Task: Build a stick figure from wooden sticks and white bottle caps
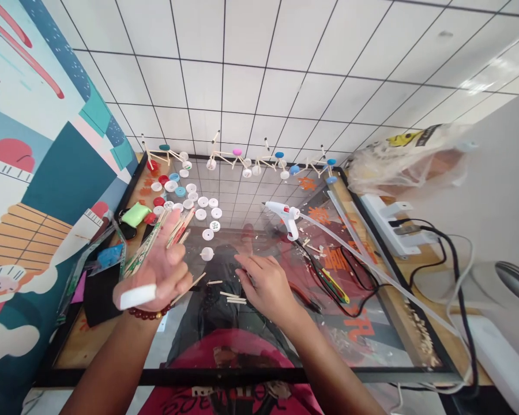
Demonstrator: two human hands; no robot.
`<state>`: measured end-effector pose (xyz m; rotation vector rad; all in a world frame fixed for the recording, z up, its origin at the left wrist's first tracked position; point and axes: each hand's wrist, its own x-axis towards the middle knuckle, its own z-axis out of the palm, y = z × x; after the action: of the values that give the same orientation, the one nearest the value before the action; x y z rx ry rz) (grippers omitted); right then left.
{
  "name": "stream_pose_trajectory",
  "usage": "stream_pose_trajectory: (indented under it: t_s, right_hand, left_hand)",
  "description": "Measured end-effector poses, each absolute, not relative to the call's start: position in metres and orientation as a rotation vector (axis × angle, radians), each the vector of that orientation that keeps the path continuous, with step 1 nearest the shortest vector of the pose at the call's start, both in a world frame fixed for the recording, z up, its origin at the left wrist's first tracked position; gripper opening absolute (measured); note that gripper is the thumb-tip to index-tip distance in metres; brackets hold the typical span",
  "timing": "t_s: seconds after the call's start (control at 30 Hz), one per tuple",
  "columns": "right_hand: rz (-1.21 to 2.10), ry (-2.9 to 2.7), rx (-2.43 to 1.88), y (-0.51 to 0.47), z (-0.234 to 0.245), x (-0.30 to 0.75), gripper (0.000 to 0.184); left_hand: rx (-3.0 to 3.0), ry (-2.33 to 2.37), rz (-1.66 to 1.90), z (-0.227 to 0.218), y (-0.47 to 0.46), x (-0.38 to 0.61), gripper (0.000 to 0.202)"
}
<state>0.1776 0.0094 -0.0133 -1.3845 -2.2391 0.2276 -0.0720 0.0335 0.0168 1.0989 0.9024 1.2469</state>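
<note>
My left hand [162,271] is raised over the glass table top [259,340] and grips a bundle of wooden sticks [164,233] in a clear packet, with a white piece [137,296] at its heel. My right hand [266,282] rests low on the glass, fingers curled and pinching at short loose sticks [233,298] lying between the hands. A white bottle cap [206,253] sits just beyond the left hand.
Several white, blue and red caps [185,196] spread at the back left. Stick-and-cap models [242,161] line the tiled wall. A white glue gun [285,216] and glue sticks [363,253] lie right, with pliers [305,297], a power strip [389,222] and a plastic bag [406,158].
</note>
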Motion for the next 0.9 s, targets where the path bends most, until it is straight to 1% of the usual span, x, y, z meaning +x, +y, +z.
stream_pose_trajectory:
  t_s: [0.07, 0.1, 0.2, 0.27, 0.33, 0.4, 0.47, 0.53, 0.67, 0.77, 0.9]
  right_hand:
    - [0.269, -2.338, -1.395, 0.02, -0.009, 0.173, 0.021]
    - [0.29, -2.378, -1.402, 0.026, -0.007, 0.169, 0.021]
    - [0.342, -2.425, -1.428, 0.042, -0.004, 0.155, 0.027]
    - [0.387, -2.406, -1.449, 0.049, -0.006, 0.145, 0.034]
    - [0.45, -2.375, -1.455, 0.052, -0.009, 0.136, 0.044]
    - [0.507, -2.352, -1.446, 0.051, -0.011, 0.132, 0.054]
    - [0.55, -2.324, -1.433, 0.048, -0.013, 0.133, 0.058]
    - [0.627, -2.229, -1.411, 0.043, -0.014, 0.139, 0.058]
    - [0.794, -1.914, -1.285, 0.032, -0.016, 0.155, 0.063]
    - [0.79, -1.838, -1.181, 0.028, -0.019, 0.158, 0.064]
    - [0.745, -1.817, -1.073, 0.026, -0.022, 0.157, 0.058]
  left_hand:
    - [1.03, 0.885, 1.342, 0.025, 0.04, -0.075, 0.106]
    - [1.006, 0.886, 1.398, 0.028, 0.043, -0.076, 0.1]
    - [0.985, 0.914, 1.519, 0.028, 0.049, -0.072, 0.07]
    - [0.988, 0.925, 1.557, 0.023, 0.052, -0.069, 0.06]
    - [1.009, 0.93, 1.585, 0.017, 0.054, -0.064, 0.064]
    - [1.081, 0.947, 1.616, 0.012, 0.054, -0.059, 0.081]
    - [1.206, 0.975, 1.647, 0.008, 0.052, -0.053, 0.098]
    - [1.342, 1.019, 1.652, 0.007, 0.049, -0.047, 0.106]
    - [1.581, 1.116, 1.541, 0.002, 0.04, -0.036, 0.11]
    - [1.775, 1.193, 1.426, -0.005, 0.034, -0.03, 0.112]
    - [1.918, 1.214, 1.325, -0.013, 0.03, -0.024, 0.108]
